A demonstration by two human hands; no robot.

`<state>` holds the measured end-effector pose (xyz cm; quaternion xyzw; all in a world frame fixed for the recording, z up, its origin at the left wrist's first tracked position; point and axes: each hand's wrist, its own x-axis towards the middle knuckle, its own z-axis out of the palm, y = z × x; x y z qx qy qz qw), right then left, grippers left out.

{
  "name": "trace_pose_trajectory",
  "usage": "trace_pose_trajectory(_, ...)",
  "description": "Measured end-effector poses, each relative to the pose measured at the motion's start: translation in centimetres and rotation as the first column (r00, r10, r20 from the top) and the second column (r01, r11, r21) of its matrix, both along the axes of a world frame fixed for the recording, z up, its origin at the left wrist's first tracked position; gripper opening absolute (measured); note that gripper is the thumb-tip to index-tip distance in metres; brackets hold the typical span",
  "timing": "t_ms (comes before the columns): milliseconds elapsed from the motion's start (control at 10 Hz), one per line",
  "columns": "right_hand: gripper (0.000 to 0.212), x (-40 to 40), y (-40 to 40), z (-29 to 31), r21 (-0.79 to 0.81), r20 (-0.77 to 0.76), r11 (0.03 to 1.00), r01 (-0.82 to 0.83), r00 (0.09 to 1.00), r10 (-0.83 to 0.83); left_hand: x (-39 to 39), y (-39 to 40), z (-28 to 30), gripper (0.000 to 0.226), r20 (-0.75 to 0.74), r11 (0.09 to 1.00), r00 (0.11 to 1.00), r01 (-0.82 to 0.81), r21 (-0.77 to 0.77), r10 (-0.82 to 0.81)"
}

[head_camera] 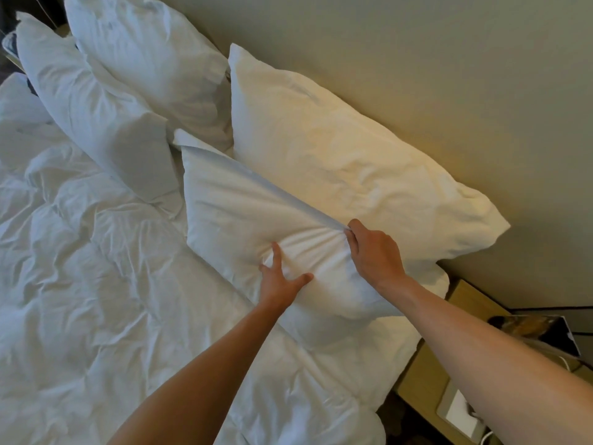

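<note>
A white pillow (237, 207) leans at the head of the bed, in front of a larger white pillow (346, 149) propped against the wall. My right hand (373, 253) grips the top edge of the front pillow, bunching the fabric into folds. My left hand (280, 277) presses against the pillow's front face with its fingers spread, and the cloth dimples under them.
Two more white pillows (96, 107) (150, 56) stand to the left along the headboard. A crumpled white duvet (96, 284) covers the bed. A wooden nightstand (426, 377) at the lower right carries a white device with a cable (460, 412) and a magazine (539, 329).
</note>
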<state>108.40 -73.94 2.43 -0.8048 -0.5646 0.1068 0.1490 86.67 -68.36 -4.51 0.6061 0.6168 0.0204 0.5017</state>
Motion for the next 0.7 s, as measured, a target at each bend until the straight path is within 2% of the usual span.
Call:
trace_pose_trajectory(100, 0.027, 0.9, -1.2, 1.2, 0.020, -0.032, 0.999, 0.038, 0.999, -0.037, 1.4, 0.7, 0.8, 0.128, -0.009, 0.998, 0.998, 0.059, -0.004, -0.059)
trace_pose_trajectory(300, 0.028, 0.9, -0.7, 2.7, -0.116, 0.082, 0.988, 0.102, 0.992, -0.093, 1.8, 1.2, 1.5, 0.127, -0.060, 0.997, 0.996, 0.065, -0.050, -0.068)
trace_pose_trajectory(400, 0.012, 1.2, -1.0, 4.2, -0.145, 0.107, 0.983, 0.109, 0.990, -0.094, 2.3, 0.9, 2.5, 0.126, -0.070, 0.997, 0.996, 0.045, -0.058, -0.049)
trace_pose_trajectory(500, 0.024, 2.5, -3.1, 6.3, -0.163, 0.106, 0.980, 0.111, 0.990, -0.095, 3.0, 0.1, 3.3, 0.124, -0.107, 0.997, 0.991, 0.077, -0.025, -0.079)
trace_pose_trajectory(600, 0.027, 3.3, -5.9, 10.0, -0.131, -0.021, 0.976, 0.176, 0.983, -0.180, 3.3, -1.6, 4.2, 0.118, -0.116, 0.996, 0.989, 0.093, 0.008, -0.091)
trace_pose_trajectory(700, 0.014, 3.6, -9.8, 14.8, 0.087, -0.320, 0.952, 0.295, 0.913, -0.253, 3.7, -2.8, 4.5, 0.112, -0.115, 0.993, 0.988, 0.111, 0.031, -0.107)
